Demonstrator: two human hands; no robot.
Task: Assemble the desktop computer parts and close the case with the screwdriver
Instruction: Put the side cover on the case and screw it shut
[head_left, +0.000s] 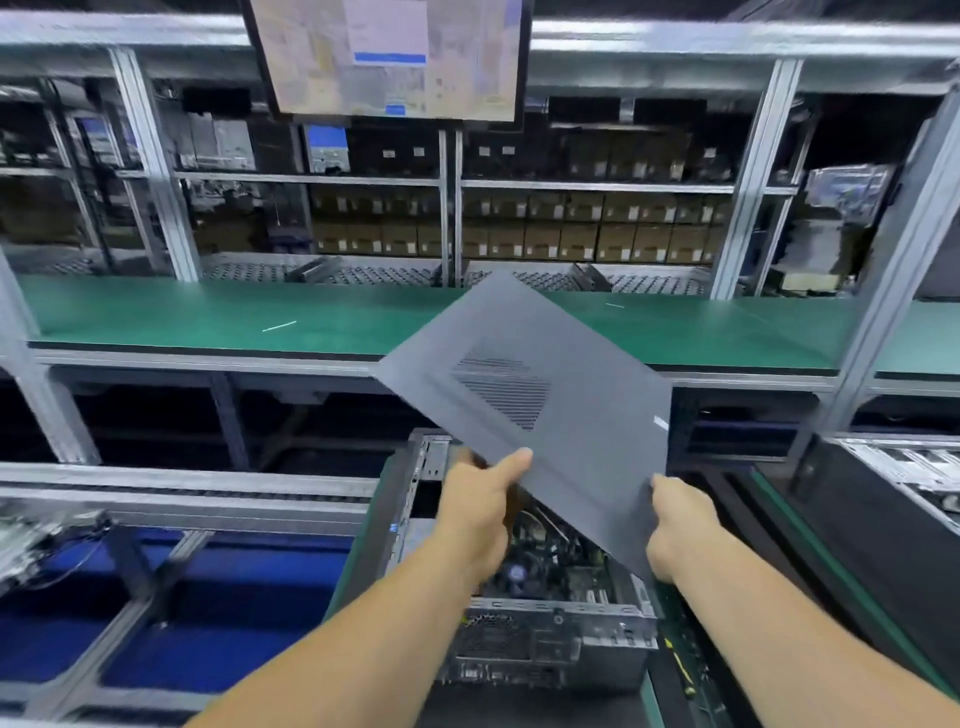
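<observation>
A dark grey side panel (524, 384) with a slotted vent hangs tilted in the air above an open computer case (550, 639). My left hand (480, 506) grips the panel's near left edge, thumb on top. My right hand (678, 525) holds its near right corner. The case lies on its side below my hands, with the motherboard and a round fan showing inside. Its rear port plate faces me. No screwdriver is in view.
A green-topped shelf (208, 317) runs across the middle distance under a hanging monitor (389, 57). Racks of brown boxes (571, 223) stand behind. A blue-floored conveyor frame (218, 597) lies at the left. Another open chassis (904, 478) sits at the right.
</observation>
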